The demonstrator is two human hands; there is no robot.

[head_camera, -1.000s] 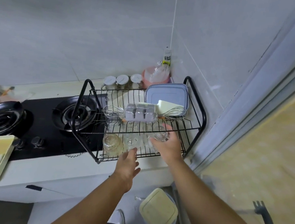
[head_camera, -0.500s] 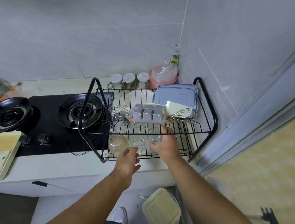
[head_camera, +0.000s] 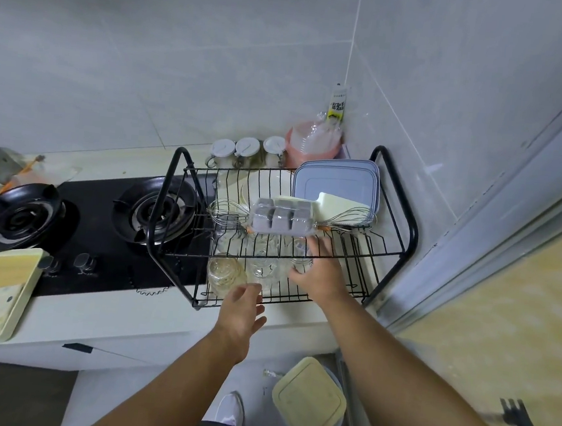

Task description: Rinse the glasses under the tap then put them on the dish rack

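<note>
On the lower shelf of the black wire dish rack [head_camera: 412, 224], the right hand [head_camera: 320, 275] reaches in under the top shelf, thumb and fingers curled round a clear glass [head_camera: 303, 257] at the right end of a row. Two other glasses [head_camera: 261, 270] sit just to its left, partly hidden by the wires. The left hand [head_camera: 240, 308] hovers at the rack's front edge, apart from the right, fingers loosely spread and holding nothing. On the top shelf lie a grey ice cube tray [head_camera: 281, 218], a wire whisk [head_camera: 225, 211] and blue container lids [head_camera: 337, 180]. A gas hob [head_camera: 94, 230] sits left of the rack.
</note>
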